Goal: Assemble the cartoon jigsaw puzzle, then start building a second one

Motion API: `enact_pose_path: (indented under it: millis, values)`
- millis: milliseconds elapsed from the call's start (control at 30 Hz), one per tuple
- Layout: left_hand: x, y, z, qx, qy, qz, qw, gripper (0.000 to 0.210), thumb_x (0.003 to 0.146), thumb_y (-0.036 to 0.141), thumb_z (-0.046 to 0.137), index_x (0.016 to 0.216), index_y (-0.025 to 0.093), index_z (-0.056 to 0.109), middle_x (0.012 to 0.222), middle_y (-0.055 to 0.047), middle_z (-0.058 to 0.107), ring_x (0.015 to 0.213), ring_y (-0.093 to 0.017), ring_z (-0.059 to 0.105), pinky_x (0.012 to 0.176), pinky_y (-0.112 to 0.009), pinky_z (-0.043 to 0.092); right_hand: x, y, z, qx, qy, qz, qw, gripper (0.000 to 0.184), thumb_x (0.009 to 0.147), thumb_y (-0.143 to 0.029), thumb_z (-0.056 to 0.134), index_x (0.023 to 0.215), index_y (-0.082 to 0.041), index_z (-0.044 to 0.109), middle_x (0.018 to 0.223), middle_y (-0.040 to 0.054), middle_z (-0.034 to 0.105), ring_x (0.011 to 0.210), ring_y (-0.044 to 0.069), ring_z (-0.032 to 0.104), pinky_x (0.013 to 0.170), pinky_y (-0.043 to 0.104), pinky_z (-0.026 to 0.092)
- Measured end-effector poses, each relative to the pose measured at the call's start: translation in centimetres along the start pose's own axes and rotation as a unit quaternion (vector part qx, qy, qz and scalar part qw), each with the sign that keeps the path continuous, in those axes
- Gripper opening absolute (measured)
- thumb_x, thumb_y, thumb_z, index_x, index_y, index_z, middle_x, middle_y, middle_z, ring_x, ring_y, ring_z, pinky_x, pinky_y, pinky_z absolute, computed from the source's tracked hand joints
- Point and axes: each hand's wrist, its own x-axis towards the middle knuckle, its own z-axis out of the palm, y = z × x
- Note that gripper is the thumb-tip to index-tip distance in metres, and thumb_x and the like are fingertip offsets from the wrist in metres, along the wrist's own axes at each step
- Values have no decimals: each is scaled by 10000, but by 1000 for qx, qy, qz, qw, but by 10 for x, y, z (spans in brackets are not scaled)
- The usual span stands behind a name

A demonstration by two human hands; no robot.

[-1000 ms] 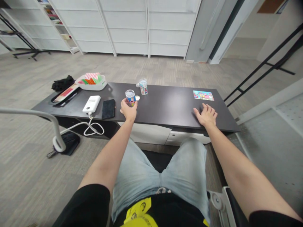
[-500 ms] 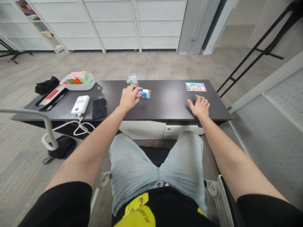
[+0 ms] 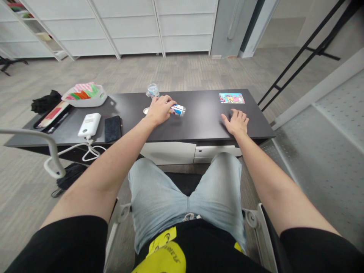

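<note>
My left hand (image 3: 160, 110) is closed over a small bottle (image 3: 178, 110) with a blue and pink cartoon label, lying on its side on the dark table. Its clear end points right; the rest is under my palm. Just left of that hand shows a small pale round thing (image 3: 146, 110), partly covered, which I cannot make out. Behind my fingers stands a clear mug (image 3: 153, 89) with a handle. My right hand (image 3: 236, 121) lies on the tabletop with its fingers apart, holding nothing. A colourful cartoon card (image 3: 232, 98) lies flat beyond it.
On the table's left are a phone (image 3: 113, 129), a white power bank (image 3: 89, 124) with a cable, a white basket (image 3: 98, 99) of coloured packets, a dark tray (image 3: 51, 118) and a black cloth bundle (image 3: 45, 101). A black metal stand (image 3: 301, 55) leans at right.
My left hand and the bottle have shifted right over the table, and the bottle is turned slightly. A pale round thing now shows at the left. My right hand stays put; the view shifts slightly.
</note>
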Motion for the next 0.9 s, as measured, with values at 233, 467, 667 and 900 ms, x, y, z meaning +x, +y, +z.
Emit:
enact_pose_path:
  millis: [233, 467, 667, 900]
  values:
    - [1, -5, -6, 15, -6, 25, 1000, 649, 1003, 116, 722, 1592, 335, 880, 1581, -173, 767, 1544, -450, 682, 1426, -783, 456, 2, 2, 3, -3, 11, -14, 1000, 797, 1346, -639, 525, 1919, -83, 528, 1998, 352, 508, 1769, 515, 465, 1471, 627, 320]
    - [4, -8, -5, 34, -17, 35, 999, 651, 1014, 94, 700, 1609, 294, 869, 1619, -200, 769, 1558, -465, 693, 1402, -779, 489, 4, 3, 3, -17, 3, -11, 1000, 820, 1317, -665, 495, 1925, -116, 521, 1994, 333, 512, 1820, 529, 457, 1529, 664, 315]
    - [3, -12, -6, 38, -12, 40, 998, 680, 995, 95, 715, 1618, 331, 856, 1623, -180, 764, 1576, -462, 681, 1413, -765, 485, 3, 3, 4, -21, 14, -11, 1000, 820, 1298, -677, 509, 1907, -130, 554, 1988, 311, 539, 1804, 516, 485, 1524, 650, 337]
    - [7, -13, -7, 29, -5, 44, 999, 718, 966, 80, 739, 1621, 347, 860, 1611, -175, 759, 1599, -471, 672, 1433, -777, 463, 5, 4, 5, -18, 12, -11, 1000, 839, 1300, -679, 525, 1916, -109, 551, 1983, 327, 535, 1813, 542, 474, 1528, 667, 337]
